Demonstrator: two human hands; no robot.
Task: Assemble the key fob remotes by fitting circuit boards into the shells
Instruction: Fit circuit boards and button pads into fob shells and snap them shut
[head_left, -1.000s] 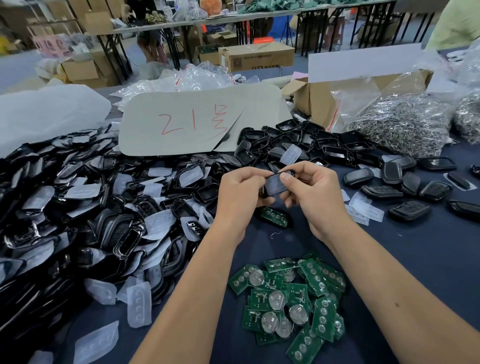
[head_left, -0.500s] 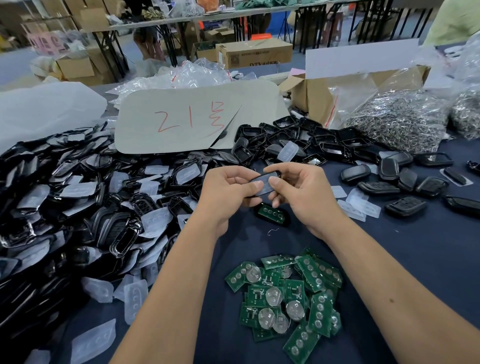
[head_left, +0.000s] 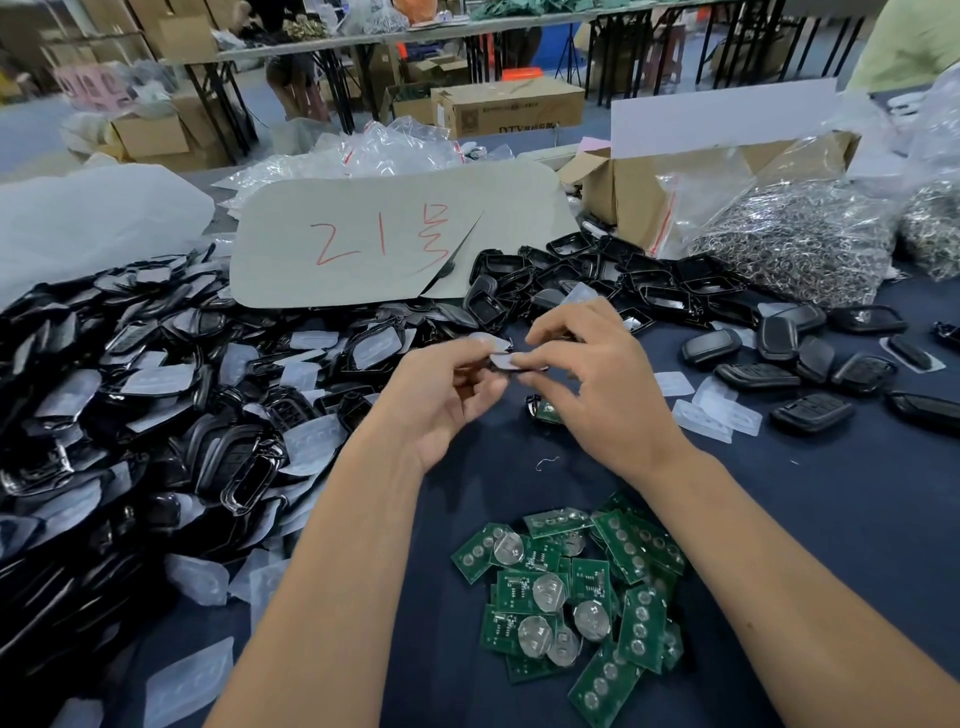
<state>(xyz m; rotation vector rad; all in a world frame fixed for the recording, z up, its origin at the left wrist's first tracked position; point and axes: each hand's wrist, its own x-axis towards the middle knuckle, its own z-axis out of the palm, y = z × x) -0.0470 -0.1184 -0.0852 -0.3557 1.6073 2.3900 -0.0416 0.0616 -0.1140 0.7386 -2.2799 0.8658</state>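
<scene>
While both hands work above the navy table (head_left: 831, 519), the part most at risk is the small shell piece (head_left: 511, 362) pinched between them, with a translucent button pad on it. The left hand (head_left: 447, 410) has its fingertips curled in against the piece's near edge, and the right hand (head_left: 597, 395) pinches it from the other side, so the two hands are close together over one thing; motion blur hides how firm either grip is. Just beyond the right hand's heel, a shell with a green board in it (head_left: 543, 410) lies on the table, half hidden. The pile of circuit boards (head_left: 576, 592) sits nearer the person than the hands, the heap of black shells (head_left: 156, 395) to the left of them. If the pad goes in skewed, I judge the buttons may not line up with the board. A slipped pinch could drop the piece into the shell heap, where it would be hard to find.
</scene>
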